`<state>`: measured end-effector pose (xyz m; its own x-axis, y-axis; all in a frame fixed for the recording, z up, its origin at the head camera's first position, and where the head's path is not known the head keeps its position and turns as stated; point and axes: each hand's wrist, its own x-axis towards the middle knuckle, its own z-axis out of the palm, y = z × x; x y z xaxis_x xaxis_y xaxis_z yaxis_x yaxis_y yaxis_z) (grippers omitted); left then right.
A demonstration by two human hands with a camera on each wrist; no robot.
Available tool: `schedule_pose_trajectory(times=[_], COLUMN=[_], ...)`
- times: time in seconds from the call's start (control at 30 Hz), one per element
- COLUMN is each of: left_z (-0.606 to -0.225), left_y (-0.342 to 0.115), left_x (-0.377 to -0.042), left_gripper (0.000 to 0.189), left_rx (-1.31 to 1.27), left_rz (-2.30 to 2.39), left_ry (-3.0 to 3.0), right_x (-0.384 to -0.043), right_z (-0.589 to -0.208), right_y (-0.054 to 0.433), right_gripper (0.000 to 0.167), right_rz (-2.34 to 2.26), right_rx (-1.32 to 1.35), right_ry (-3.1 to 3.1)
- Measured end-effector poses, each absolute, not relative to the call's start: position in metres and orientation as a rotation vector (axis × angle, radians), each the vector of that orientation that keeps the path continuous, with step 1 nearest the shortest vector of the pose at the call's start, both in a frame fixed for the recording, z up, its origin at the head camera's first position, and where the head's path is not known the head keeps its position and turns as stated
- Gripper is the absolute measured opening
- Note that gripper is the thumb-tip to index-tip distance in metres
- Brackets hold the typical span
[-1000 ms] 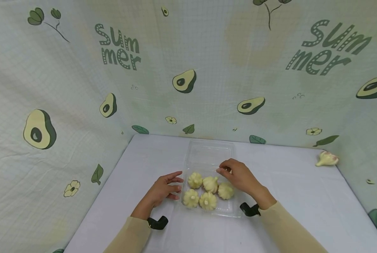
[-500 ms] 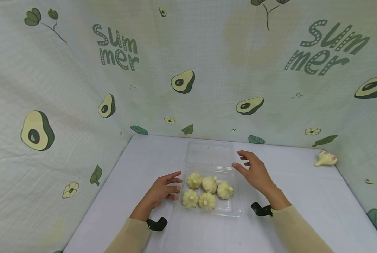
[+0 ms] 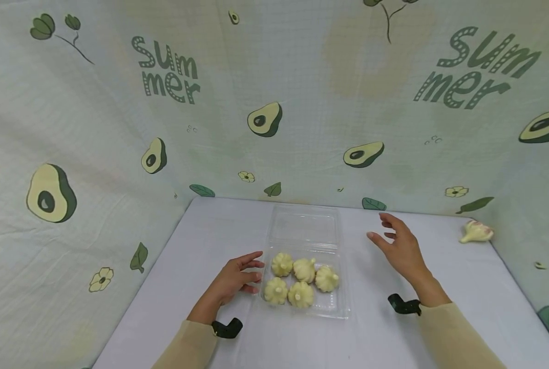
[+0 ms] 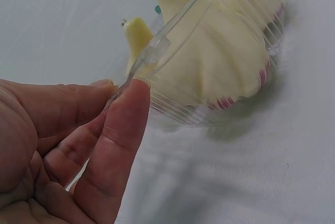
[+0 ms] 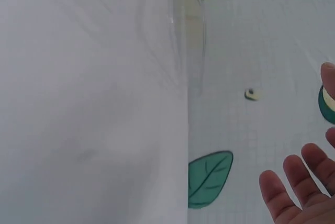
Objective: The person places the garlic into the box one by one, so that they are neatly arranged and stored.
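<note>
A clear plastic clamshell box lies with its lid folded back toward the wall. In its tray sit several pale garlic bulbs, stems mostly upward. My left hand is at the box's left side; the left wrist view shows the thumb and a finger pinching the clear rim beside a garlic bulb. To the right of the box, my right hand is above the table with fingers spread and loosely bent, holding nothing. One more garlic bulb lies at the far right corner.
The table has a white cover. Printed cloth with avocados and lettering rises behind it and on both sides. A black wrist camera sits on the left wrist, another camera on the right.
My right hand has moved from above the box's tray out to the right, its fingers spreading. The rightmost bulb in the box has tipped slightly. My left hand stays at the rim.
</note>
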<state>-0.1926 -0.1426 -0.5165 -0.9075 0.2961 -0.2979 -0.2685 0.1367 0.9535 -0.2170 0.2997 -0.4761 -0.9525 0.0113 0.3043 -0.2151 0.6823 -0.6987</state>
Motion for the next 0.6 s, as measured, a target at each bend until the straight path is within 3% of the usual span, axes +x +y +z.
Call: schedule_pose_trajectory(times=[0.6], left_z=[-0.515], left_y=[-0.141], left_x=[-0.192], left_gripper=[0.066], left_rx=[0.025], left_rz=[1.809], left_ry=[2.020], right_x=[-0.233], right_z=[-0.478], right_y=[0.419], right_gripper=[0.072], right_rz=[1.028], right_rx=[-0.243], right_ry=[-2.660])
